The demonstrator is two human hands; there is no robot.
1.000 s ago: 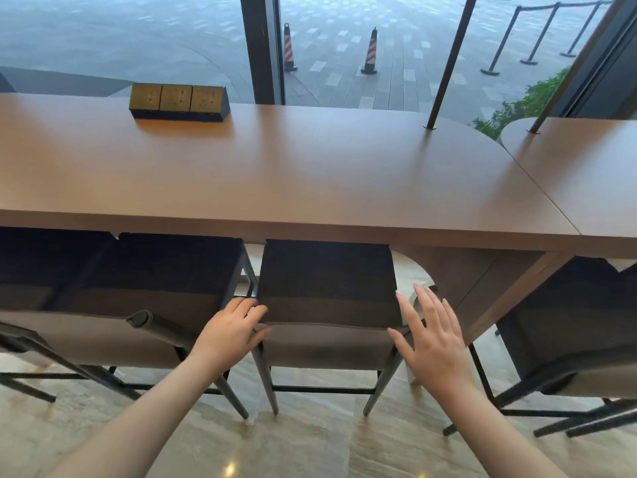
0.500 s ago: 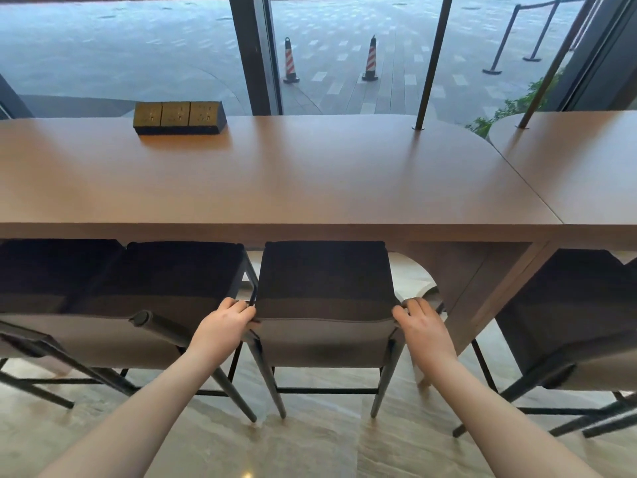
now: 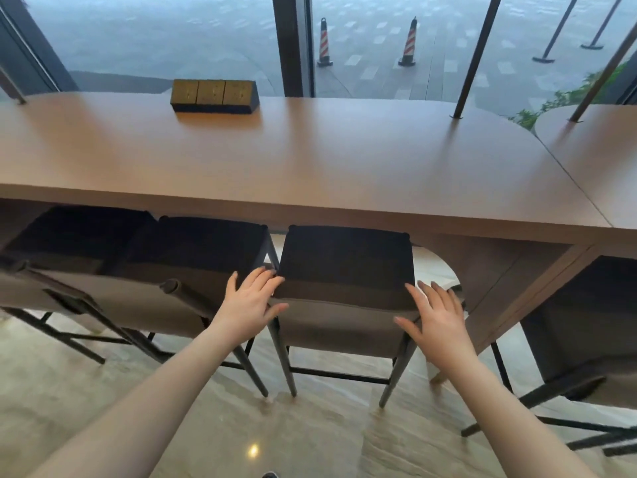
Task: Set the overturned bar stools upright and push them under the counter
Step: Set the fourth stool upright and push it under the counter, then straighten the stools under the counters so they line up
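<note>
Stools: four at counter [image 3: 344,160]; left hand [image 3: 249,301], right hand [image 3: 435,317] spread, each grip empty.

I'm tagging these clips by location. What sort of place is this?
Probably a café or lobby seating area by a street-facing window: a long wooden counter with bar stools tucked under it, a built-in power socket block, and traffic cones on the paving outside.

matt wood counter [image 3: 344,174], cloth stool [image 3: 344,270], glossy stone floor [image 3: 327,439]
</note>
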